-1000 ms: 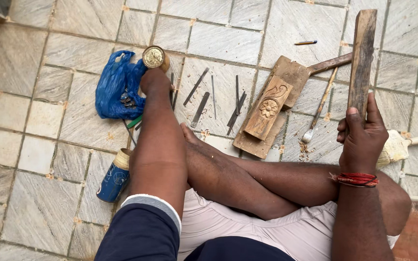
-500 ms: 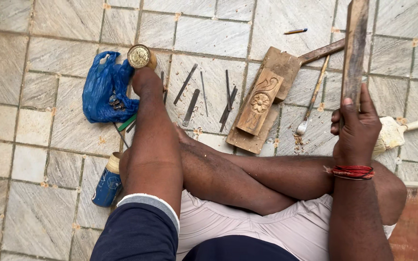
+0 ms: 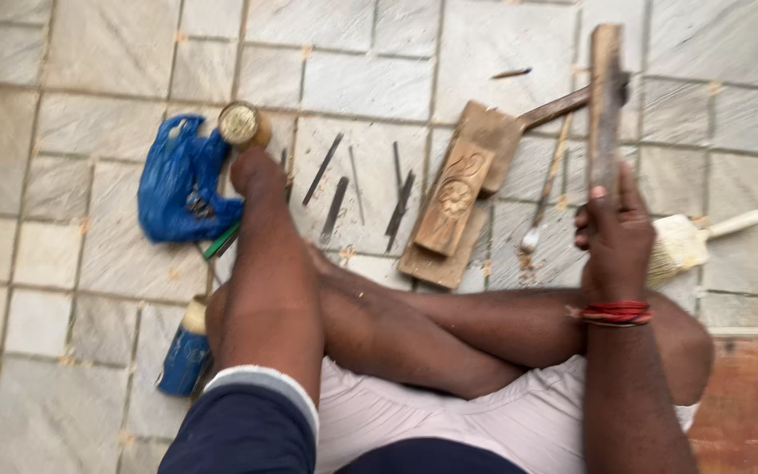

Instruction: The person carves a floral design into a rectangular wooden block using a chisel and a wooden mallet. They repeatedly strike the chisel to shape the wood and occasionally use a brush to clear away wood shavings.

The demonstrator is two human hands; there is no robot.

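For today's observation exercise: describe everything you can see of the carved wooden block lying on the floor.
The carved wooden block is a long, pale brown rectangular piece with a round flower cut into its middle and curling lines above it. It lies flat and slanted on a larger plain board, which rests on the grey tiled floor. Thin metal chisels lie just left of it. Neither hand touches it; the right hand holds a separate wooden stick.

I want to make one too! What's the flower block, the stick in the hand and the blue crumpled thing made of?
The carved block looks like bare, unvarnished wood: pale brown, with a flower cut into it. The strip held in the right hand also seems raw wood, rough and dull. The blue bag near the left hand is probably thin plastic, crinkled and slightly shiny.
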